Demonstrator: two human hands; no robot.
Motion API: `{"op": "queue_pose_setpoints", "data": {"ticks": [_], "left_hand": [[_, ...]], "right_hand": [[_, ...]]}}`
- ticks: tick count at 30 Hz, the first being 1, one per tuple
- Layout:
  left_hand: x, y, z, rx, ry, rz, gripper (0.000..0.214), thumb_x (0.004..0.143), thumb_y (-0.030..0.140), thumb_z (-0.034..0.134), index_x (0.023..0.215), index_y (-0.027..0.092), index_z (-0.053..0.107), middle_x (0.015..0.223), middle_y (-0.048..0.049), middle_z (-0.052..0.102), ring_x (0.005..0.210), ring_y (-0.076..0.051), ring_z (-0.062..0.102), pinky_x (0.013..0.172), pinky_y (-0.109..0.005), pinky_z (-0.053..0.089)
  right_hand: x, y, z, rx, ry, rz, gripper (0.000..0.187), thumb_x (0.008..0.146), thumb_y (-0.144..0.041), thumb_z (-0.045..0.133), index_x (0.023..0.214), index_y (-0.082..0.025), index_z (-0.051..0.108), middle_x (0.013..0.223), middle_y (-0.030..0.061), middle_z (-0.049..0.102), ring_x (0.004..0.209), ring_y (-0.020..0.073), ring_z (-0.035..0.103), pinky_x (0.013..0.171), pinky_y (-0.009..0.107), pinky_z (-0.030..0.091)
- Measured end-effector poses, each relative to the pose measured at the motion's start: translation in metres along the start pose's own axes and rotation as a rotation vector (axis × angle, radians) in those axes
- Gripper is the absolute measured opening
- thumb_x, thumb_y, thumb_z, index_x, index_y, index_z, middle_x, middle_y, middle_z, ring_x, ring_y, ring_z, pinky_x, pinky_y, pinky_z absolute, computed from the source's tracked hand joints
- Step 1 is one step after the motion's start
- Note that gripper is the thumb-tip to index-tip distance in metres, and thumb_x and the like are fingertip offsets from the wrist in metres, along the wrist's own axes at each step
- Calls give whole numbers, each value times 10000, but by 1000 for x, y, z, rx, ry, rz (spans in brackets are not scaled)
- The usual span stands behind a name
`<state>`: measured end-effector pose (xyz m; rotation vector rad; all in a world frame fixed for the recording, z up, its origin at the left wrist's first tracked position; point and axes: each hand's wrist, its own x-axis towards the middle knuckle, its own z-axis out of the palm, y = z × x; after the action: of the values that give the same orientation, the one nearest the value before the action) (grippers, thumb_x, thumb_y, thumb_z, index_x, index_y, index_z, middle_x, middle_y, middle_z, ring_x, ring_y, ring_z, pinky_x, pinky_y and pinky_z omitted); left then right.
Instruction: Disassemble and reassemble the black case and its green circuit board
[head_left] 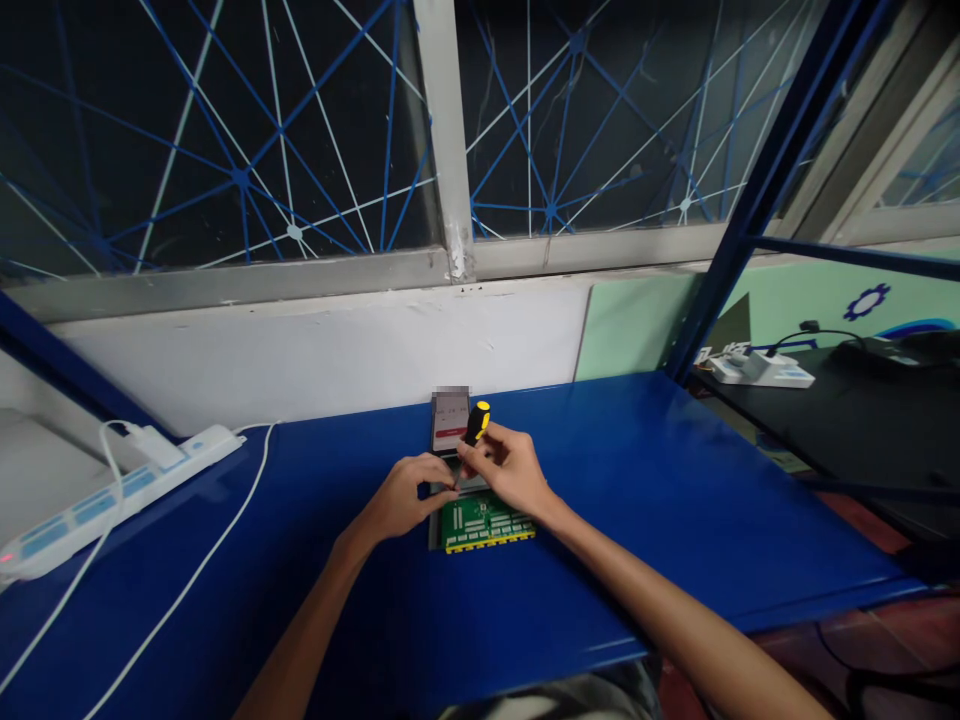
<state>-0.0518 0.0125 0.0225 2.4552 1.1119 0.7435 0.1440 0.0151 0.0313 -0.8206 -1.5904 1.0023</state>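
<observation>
My right hand (516,468) grips a screwdriver (478,422) with a black and yellow handle, its shaft slanting down to the left. Thumb and fingers of my left hand (405,495) are pinched together close to the shaft's lower end; whatever they hold is too small to make out. Under both hands lies a green circuit board (480,520) with a yellow connector strip (491,542) along its near edge. Its far part is covered by my hands. Just behind them stands a phone (450,418) with a lit screen.
The blue table (615,500) reaches back to a white wall. On its left lies a white power strip (127,495) with a plug and a trailing white cable (225,545). Blue metal posts (712,290) rise at the sides. A black table (862,410) at right bears another power strip (761,368).
</observation>
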Motion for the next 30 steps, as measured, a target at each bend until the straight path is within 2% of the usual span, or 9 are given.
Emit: {"op": "queue_pose_setpoints", "data": {"ticks": [4,7,11,14,16,20,25,30], "left_hand": [[0,-6,2,36,80,-22,124,839,300,642,806,218,730,876,-40,730,857,-196,660,788,-325,509],[1,-7,2,91,131,-24,117,832,305,658,780,224,724,855,-25,731,848,-196,661,806,-330,492],[6,-1,5,165,194,19,127,857,294,631,788,223,710,842,-17,727,836,-196,657,808,-343,468],[15,10,9,187,201,49,121,866,262,606,812,222,707,869,-22,726,854,-202,653,812,-359,451],[26,20,13,200,175,75,113,864,243,600,833,226,708,885,-18,726,879,-209,648,840,-379,433],[56,40,27,207,4,106,143,868,178,578,843,227,710,911,-7,726,916,-214,627,856,-397,401],[87,55,50,210,-82,139,96,852,213,633,806,235,715,885,6,724,913,-224,611,818,-387,380],[95,57,68,230,-120,139,71,838,212,662,801,226,721,895,-9,712,922,-231,595,806,-390,362]], "right_hand": [[3,0,-6,62,67,-3,240,840,-402,620,782,-170,590,618,30,682,560,162,667,525,264,509],[10,-1,-21,112,159,-13,253,827,-419,636,814,-169,600,618,26,670,570,169,674,539,274,529],[21,1,-54,80,282,-66,287,813,-446,650,739,-185,556,606,4,626,521,158,650,517,267,515],[25,11,-87,-147,334,-21,351,840,-516,579,708,-204,486,559,-23,578,443,135,586,476,253,472],[24,23,-108,-511,319,66,407,885,-566,459,696,-206,475,540,-23,574,445,126,560,490,243,444],[20,49,-134,-735,275,164,401,837,-529,522,620,-193,517,573,18,610,548,156,570,537,249,383],[17,65,-131,-972,134,303,299,777,-461,590,651,-192,617,648,58,669,640,199,608,539,256,320],[17,67,-123,-1117,13,356,258,783,-447,589,746,-202,661,735,71,704,693,214,639,546,258,314]]}}
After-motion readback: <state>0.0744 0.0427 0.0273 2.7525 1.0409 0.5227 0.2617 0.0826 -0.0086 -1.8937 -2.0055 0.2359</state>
